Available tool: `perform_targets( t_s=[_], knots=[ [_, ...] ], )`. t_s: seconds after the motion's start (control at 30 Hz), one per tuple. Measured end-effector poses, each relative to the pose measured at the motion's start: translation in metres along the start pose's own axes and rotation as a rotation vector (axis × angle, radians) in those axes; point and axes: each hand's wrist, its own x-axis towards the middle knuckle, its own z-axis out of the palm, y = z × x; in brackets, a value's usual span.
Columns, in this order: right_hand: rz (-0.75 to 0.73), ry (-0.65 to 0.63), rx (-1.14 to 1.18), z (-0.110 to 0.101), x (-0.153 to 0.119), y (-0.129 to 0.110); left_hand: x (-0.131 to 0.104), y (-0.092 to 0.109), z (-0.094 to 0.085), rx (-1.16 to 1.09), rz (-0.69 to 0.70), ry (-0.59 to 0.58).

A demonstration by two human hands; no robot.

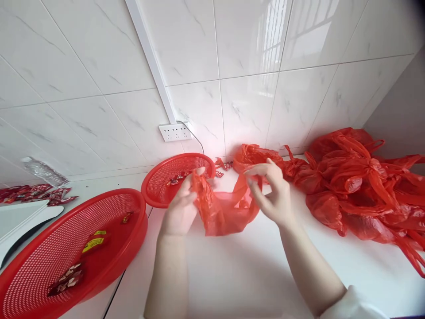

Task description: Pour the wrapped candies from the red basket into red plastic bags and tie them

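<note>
A thin red plastic bag [226, 215] hangs between my two hands, above the white tabletop [232, 270]. My left hand [182, 204] is closed on its left side, the thumb near the gathered upper edge. On the other side, my right hand [272, 188] pinches the bag's right handle between thumb and fingers. The bag sags in the middle and looks light; a fold hides whatever may lie inside. Behind my left hand stands a small red mesh basket [156, 177] with a few dark red packets [177, 178] in it.
A larger red basket [133, 208] at the left holds yellow packets [94, 243] and dark packets [68, 279]. Filled red bags [352, 177] are heaped at the right. A clear plastic bottle [44, 172] lies on red packets at far left. A socket strip [174, 132] is on the tiled wall.
</note>
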Motion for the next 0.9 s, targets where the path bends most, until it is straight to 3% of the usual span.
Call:
perform_targets(
  t_s=[0.1,0.17,0.4,0.53,0.63,0.7,0.77,0.83,0.9],
  knots=[
    [-0.177,-0.296,0.162,0.004,-0.005,-0.010,0.000,-0.012,0.023,0.223,-0.092,-0.167],
    [-0.218,-0.415,0.253,0.005,-0.006,-0.011,-0.001,-0.018,0.032,0.324,-0.154,-0.269],
    [-0.007,-0.530,0.331,0.011,-0.005,0.001,-0.002,-0.027,0.025,0.231,-0.299,-0.143],
    [0.084,-0.423,0.307,0.018,-0.009,0.009,-0.001,-0.030,0.020,0.193,-0.366,-0.119],
    [0.166,-0.308,0.289,0.012,-0.010,0.013,0.003,-0.032,0.017,0.192,-0.365,0.015],
    [0.126,-0.396,0.330,0.004,-0.008,0.012,0.007,-0.032,0.014,0.178,-0.332,0.083],
    [0.039,-0.630,0.396,-0.004,-0.005,0.009,0.009,-0.029,0.012,0.206,-0.294,0.034],
    [0.012,-0.792,0.441,-0.006,-0.002,0.006,0.006,-0.025,0.011,0.339,-0.238,-0.095],
    [0.063,-0.732,0.453,-0.002,-0.001,0.006,0.001,-0.019,0.013,0.595,-0.143,-0.218]
  ],
)
